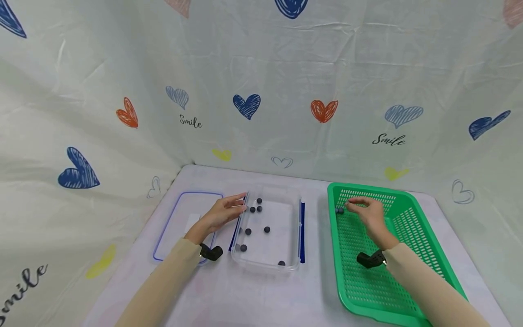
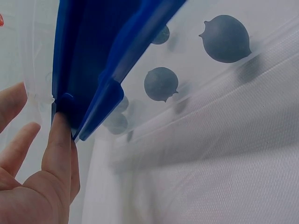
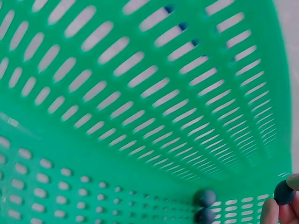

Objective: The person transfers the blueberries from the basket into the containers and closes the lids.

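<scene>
A clear plastic box (image 1: 267,265) with blue side flaps stands mid-table, several dark blue-grey balls (image 1: 267,230) lying loose in it. My left hand (image 1: 220,212) is at the box's left side, fingers mostly straight; in the left wrist view a digit touches the end of a blue flap (image 2: 84,51). Small pointed nubs show on the balls there. Over the far left part of a green basket (image 1: 341,281), my right hand (image 1: 369,215) pinches one dark ball (image 3: 284,192) between thumb and fingertips. Beneath it, two similar balls (image 3: 204,198) lie together in the basket's corner.
A clear lid (image 1: 175,218) with a blue edge lies flat left of the box, partly behind the left arm. The basket's raised, slotted walls surround the right hand. A white cloth with printed hearts (image 1: 247,106) hangs behind the table.
</scene>
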Demonstrator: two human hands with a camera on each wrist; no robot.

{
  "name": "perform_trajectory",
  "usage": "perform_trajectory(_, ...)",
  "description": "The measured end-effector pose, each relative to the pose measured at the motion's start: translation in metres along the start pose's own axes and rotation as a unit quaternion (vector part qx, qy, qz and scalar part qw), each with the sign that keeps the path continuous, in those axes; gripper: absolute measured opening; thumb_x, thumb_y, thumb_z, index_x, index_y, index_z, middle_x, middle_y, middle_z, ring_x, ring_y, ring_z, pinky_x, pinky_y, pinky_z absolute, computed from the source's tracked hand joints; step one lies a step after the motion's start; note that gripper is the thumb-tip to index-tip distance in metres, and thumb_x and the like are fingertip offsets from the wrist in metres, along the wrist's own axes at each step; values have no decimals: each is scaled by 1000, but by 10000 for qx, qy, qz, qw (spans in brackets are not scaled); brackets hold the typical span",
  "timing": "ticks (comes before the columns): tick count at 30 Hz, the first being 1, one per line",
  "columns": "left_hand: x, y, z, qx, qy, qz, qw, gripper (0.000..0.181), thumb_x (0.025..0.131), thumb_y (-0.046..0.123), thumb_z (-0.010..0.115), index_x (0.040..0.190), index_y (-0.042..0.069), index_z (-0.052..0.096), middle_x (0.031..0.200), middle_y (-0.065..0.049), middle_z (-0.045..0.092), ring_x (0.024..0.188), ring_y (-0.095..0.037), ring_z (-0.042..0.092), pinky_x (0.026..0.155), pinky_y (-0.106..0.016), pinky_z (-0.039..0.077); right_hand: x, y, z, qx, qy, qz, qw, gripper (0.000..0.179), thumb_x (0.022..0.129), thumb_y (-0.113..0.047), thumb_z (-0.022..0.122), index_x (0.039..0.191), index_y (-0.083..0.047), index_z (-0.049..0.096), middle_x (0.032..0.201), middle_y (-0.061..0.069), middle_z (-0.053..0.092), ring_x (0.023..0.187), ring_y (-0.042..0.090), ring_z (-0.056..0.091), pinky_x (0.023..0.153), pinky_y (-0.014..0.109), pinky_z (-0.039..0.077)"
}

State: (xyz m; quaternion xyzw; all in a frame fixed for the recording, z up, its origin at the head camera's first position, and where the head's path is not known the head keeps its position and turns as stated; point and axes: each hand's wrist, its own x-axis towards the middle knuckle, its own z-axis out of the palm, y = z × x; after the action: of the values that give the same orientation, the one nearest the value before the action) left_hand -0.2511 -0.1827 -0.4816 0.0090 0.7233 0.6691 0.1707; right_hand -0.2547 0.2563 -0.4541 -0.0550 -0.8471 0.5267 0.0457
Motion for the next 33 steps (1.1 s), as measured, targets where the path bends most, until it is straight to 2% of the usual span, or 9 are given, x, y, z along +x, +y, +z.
perform_trajectory(4, 0, 0, 0, -28, 10, -16, 10000, 60, 96, 16, 69, 152, 16, 45, 152, -22, 38, 131, -31, 50, 110, -42, 40, -2, -9, -3, 164, -66, -1, 9998, 38, 93, -13, 72, 121, 13, 63, 131, 28, 54, 132, 39, 40, 105, 58, 40)
perform_trajectory(9, 0, 1, 0, -56, -2, -24, 10000, 60, 97, 14, 68, 152, 16, 45, 151, -22, 39, 129, -29, 51, 110, -42, 41, -4, -17, -5, 372, -126, -97, 9992, 41, 93, -16, 73, 121, 13, 63, 125, 22, 56, 131, 35, 40, 105, 55, 42)
perform_trajectory(17, 0, 2, 0, -44, -2, -25, 10000, 60, 96, 15, 69, 152, 16, 45, 151, -22, 39, 130, -30, 51, 110, -42, 41, -5, -31, -8, 408, -317, -112, 9986, 47, 93, -22, 74, 123, 12, 62, 134, 23, 50, 139, 38, 32, 103, 54, 41)
perform_trajectory(24, 1, 3, 1, -50, -4, -29, 10000, 61, 96, 14, 69, 152, 16, 44, 151, -22, 39, 128, -29, 52, 109, -42, 41, -2, -41, -5, 485, -454, -22, 9978, 49, 88, -24, 79, 121, 9, 65, 126, 14, 56, 141, 35, 30, 108, 54, 37)
perform_trajectory(33, 0, 0, 0, -19, -28, 16, 10000, 61, 97, 16, 68, 152, 17, 44, 151, -22, 39, 130, -30, 50, 110, -42, 40, -5, -47, 6, 687, -764, -19, 9947, 49, 87, -24, 80, 120, 8, 65, 133, 17, 54, 141, 33, 31, 113, 56, 29)
